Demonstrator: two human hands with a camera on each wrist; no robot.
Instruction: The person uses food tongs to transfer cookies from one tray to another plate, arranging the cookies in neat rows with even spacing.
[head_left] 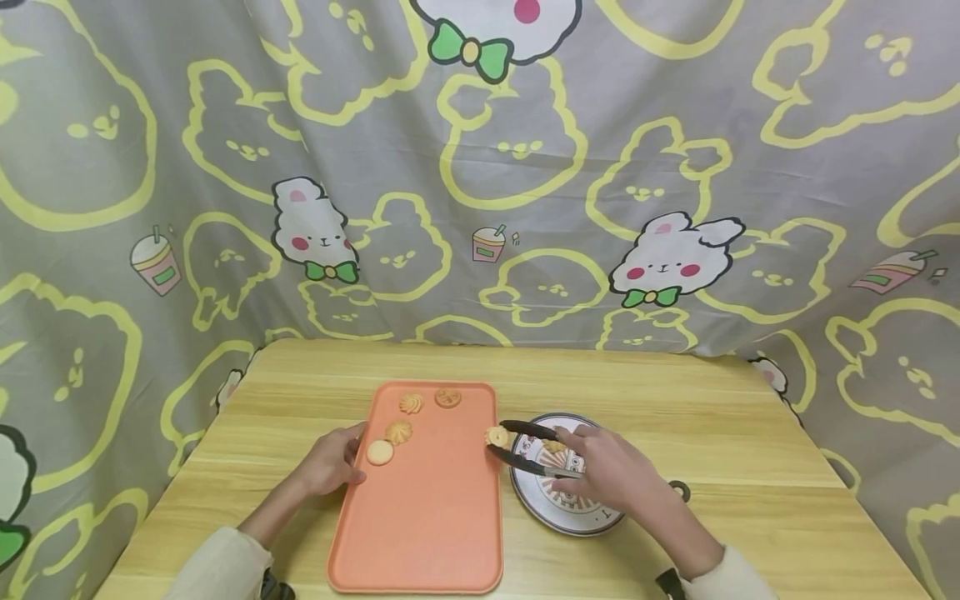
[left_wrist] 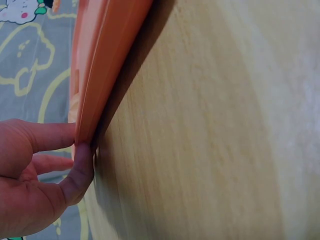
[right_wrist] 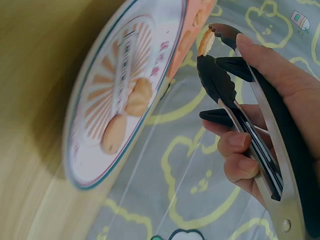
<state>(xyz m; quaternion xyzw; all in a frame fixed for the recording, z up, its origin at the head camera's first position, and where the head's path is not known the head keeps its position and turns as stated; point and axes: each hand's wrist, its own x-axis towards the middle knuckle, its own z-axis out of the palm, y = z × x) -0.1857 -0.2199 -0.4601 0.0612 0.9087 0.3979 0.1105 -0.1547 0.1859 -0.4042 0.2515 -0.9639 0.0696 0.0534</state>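
Observation:
An orange tray (head_left: 427,521) lies on the table, with several cookies on its far left part, among them a plain round cookie (head_left: 380,452) and a swirled cookie (head_left: 411,404). My left hand (head_left: 335,461) pinches the tray's left rim between thumb and fingers, also seen in the left wrist view. With my right hand (head_left: 611,468) I grip black-tipped metal tongs (head_left: 528,430). Their tips clasp a small cookie (right_wrist: 205,42) over the tray's right edge. Beneath the tongs stands a round patterned plate (head_left: 528,500), partly hidden by my right hand; cookies (right_wrist: 139,97) lie on it.
The wooden table (head_left: 712,433) reaches back to a grey curtain (head_left: 540,225) printed with yellow outlines and white rabbits. Close to the tray's right side, the plate leaves a narrow strip of table between them.

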